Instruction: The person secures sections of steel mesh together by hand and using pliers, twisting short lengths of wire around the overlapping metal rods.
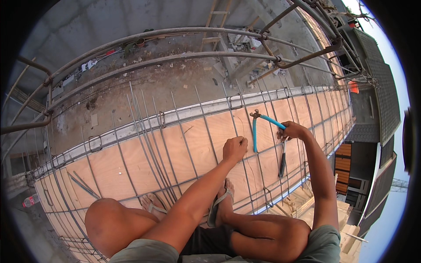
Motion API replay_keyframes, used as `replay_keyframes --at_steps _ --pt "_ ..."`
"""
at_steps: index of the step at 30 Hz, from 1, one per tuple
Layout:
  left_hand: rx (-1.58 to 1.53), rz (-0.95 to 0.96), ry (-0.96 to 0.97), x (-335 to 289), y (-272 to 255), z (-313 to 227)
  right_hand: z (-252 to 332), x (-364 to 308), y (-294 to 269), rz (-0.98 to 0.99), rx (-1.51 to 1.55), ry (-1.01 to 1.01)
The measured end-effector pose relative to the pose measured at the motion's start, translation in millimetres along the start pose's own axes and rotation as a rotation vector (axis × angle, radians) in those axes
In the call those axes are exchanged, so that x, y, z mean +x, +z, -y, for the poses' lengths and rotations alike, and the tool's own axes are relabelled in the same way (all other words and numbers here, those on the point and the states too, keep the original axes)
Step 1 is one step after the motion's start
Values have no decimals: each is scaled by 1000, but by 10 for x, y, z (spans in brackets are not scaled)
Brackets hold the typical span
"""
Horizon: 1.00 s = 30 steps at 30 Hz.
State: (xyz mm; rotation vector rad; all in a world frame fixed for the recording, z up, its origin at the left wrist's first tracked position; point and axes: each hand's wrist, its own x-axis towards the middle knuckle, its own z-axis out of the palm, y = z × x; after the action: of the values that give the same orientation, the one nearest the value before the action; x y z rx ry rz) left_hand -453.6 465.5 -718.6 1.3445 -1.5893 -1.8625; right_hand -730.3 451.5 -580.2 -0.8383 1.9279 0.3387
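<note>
Right hand (293, 130) clenched on blue-handled pincers (261, 125) (jaws up); left hand (235, 148) pinching thin wire (242, 141) at rebar (206, 131)

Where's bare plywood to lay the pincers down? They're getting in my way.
Free: plywood panels between the rebar bundle and the left knee. Crowded: around the left hand, right hand with pincers, and feet.

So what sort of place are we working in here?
Most likely a building site, high up on an unfinished slab edge: a grid of steel rebar lies over plywood formwork, scaffold pipes run alongside, and the right hand holds blue-handled pincers.
</note>
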Motion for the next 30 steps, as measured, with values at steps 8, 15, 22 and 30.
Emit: replay_keyframes --at_steps 8,15,22,30 --pt "-328 -105 111 224 37 -80 406 97 443 -281 -603 -206" --pt "-896 19 -84 559 -335 -338 1123 -194 1224 104 626 -422" --pt "-1296 -97 -9 794 -887 -662 1316 -307 1243 -187 708 -531" --pt "-1356 -224 -26 836 -1191 -747 1251 -163 1223 -536 192 -805"
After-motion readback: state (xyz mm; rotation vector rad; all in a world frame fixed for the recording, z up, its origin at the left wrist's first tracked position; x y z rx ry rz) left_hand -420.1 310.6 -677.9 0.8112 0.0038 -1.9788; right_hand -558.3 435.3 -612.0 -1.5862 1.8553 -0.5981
